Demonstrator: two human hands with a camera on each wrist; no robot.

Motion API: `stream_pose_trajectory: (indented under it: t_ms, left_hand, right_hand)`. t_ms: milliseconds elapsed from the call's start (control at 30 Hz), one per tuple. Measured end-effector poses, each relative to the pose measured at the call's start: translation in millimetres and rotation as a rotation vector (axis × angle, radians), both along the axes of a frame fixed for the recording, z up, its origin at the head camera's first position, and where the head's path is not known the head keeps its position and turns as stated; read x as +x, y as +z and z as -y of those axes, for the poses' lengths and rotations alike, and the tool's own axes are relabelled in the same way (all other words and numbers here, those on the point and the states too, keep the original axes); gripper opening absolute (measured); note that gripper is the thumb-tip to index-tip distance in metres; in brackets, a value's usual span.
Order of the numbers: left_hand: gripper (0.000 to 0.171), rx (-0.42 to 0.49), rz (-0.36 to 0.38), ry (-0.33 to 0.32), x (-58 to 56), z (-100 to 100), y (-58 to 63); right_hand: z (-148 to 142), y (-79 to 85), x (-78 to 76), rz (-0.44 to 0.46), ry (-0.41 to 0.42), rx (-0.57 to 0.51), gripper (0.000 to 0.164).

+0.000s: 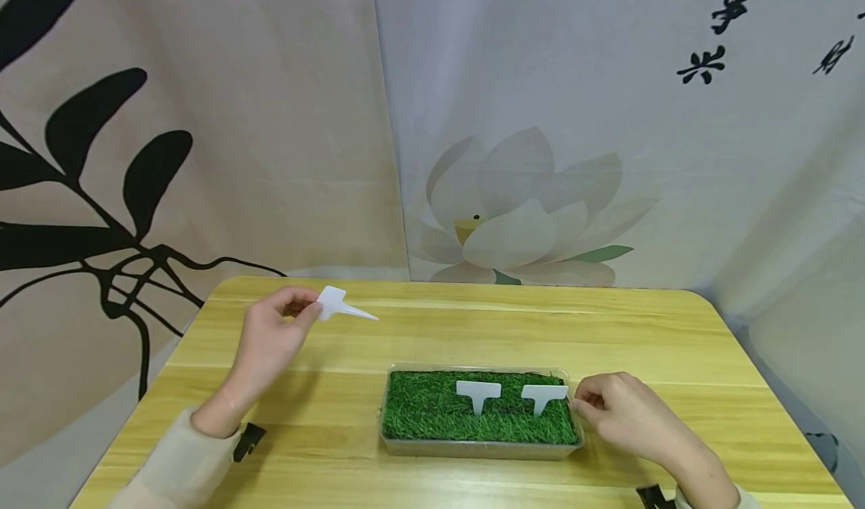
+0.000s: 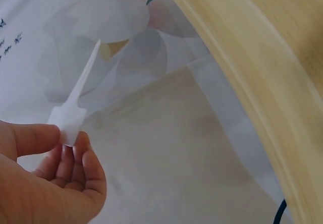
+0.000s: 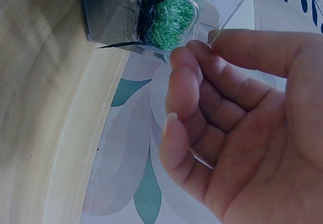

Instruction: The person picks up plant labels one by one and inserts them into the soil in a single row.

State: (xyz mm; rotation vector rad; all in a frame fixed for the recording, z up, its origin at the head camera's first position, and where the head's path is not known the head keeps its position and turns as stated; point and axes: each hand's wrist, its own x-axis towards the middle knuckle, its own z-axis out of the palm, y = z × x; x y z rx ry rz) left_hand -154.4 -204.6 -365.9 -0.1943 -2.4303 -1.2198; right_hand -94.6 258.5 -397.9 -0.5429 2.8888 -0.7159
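Between thumb and fingers, my left hand (image 1: pixel 277 336) pinches a white T-shaped plant label (image 1: pixel 333 303) by its broad head. The label is held above the table's left side, its thin spike pointing right in the head view. In the left wrist view the spike of the plant label (image 2: pixel 70 115) points up. My right hand (image 1: pixel 628 415) pinches the right edge of a clear plastic box (image 1: pixel 473 449) with thumb and forefinger; the right wrist view shows the thin rim (image 3: pixel 229 17) between them. Green artificial grass (image 1: pixel 432 411) fills the box. Two white plant labels (image 1: pixel 478 390) (image 1: pixel 544 393) stand upright in it.
The box stands on a light wooden table (image 1: pixel 304 464) with rounded corners. Behind the table hangs a cloth backdrop (image 1: pixel 304 118) printed with dark leaves, a pale lotus and black characters. A small black clip-like piece (image 1: pixel 249 442) is at the left cuff.
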Motion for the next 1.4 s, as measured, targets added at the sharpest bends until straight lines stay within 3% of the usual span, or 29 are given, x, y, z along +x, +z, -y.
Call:
stream_pose_trajectory:
  t_ms: [267, 533, 867, 1400]
  left_hand:
    - [0.006, 0.029, 0.003, -0.082, 8.9, -9, -0.7]
    - [0.01, 0.045, 0.002, -0.166, 22.4, -26, 10.7]
    - [0.012, 0.011, -0.006, -0.277, 21.6, -28, -11.6]
    - [0.018, 0.001, 0.034, -0.406, 30.6, -46, -20.4]
  right_hand:
    - [0, -1.2, 0.7, 0.01, -0.009, 0.013, 0.015]
    - [0, -0.3, 0.3, 0.006, 0.0, -0.002, 0.014]
    - [0, 0.7, 0.4, 0.01, 0.007, -0.011, 0.014]
    - [0, 1.3, 0.1, 0.015, 0.004, -0.004, 0.015]
